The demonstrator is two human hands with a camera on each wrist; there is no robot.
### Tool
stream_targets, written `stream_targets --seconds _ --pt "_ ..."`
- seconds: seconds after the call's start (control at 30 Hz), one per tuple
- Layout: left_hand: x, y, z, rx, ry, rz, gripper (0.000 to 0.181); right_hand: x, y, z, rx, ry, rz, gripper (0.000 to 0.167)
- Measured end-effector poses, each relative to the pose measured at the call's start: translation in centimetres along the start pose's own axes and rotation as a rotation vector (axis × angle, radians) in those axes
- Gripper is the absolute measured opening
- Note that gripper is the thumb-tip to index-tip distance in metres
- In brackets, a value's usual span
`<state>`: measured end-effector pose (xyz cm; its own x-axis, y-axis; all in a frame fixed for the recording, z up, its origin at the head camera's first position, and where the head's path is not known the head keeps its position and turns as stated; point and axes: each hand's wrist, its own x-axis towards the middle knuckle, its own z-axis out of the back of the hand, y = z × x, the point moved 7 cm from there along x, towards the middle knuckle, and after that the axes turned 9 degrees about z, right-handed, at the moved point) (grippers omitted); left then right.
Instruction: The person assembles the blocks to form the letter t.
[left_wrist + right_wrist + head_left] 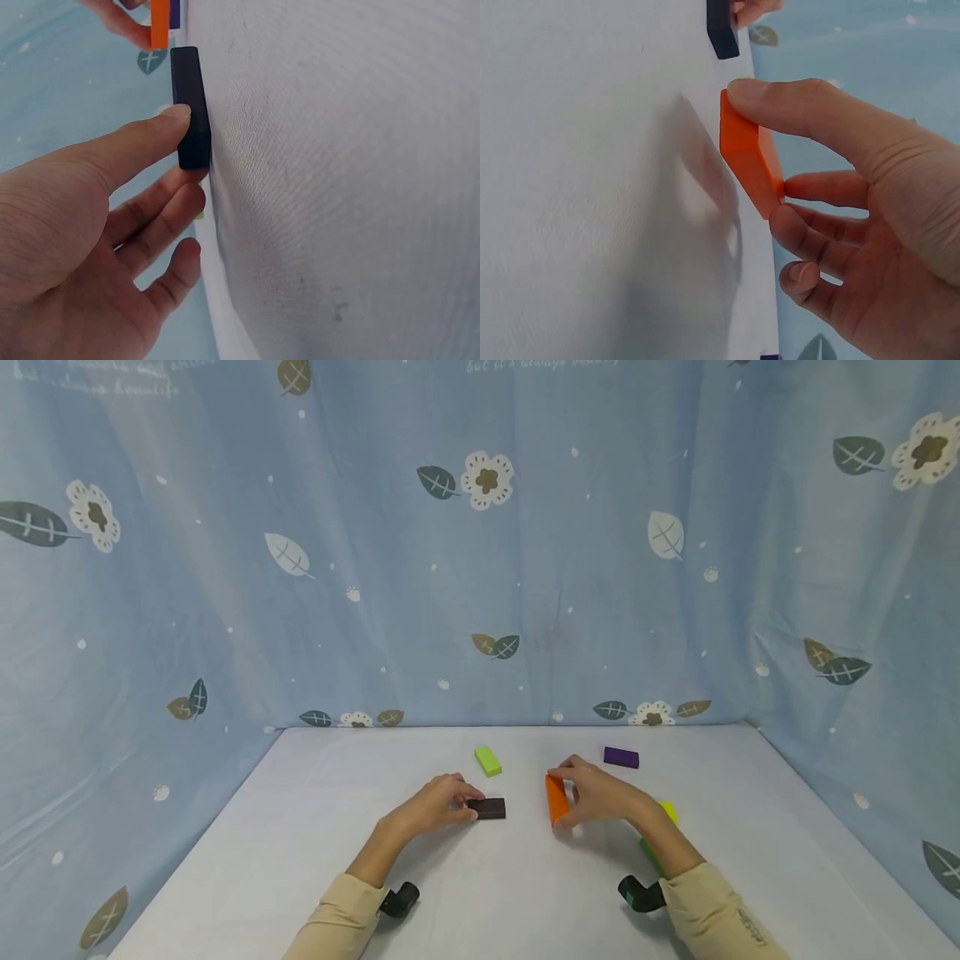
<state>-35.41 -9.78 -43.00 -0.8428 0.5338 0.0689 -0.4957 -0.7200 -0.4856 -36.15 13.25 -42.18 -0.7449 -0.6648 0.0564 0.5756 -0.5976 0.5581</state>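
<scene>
My left hand point(438, 804) pinches one end of a black block point(491, 809) lying on the white table. In the left wrist view the thumb presses the near face of the black block point(190, 97), with fingertips at its end. My right hand point(603, 793) holds an orange block point(557, 800) by its two ends, thumb at the near end, fingers at the far end. The right wrist view shows the orange block point(748, 154) tilted, a shadow beside it on the cloth.
A lime green block point(488, 761) lies behind the black one, and a purple block point(621, 757) at the back right. Yellow point(669, 812) and green point(651, 856) blocks are partly hidden by my right forearm. A patterned blue curtain point(540, 568) surrounds the table point(480, 893).
</scene>
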Motion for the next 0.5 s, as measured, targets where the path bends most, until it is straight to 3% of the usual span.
stream_targets --seconds 0.5 --pt "0.11 0.19 -0.04 -0.02 0.004 0.003 0.028 1.03 0.53 -0.47 -0.022 -0.018 -0.022 0.082"
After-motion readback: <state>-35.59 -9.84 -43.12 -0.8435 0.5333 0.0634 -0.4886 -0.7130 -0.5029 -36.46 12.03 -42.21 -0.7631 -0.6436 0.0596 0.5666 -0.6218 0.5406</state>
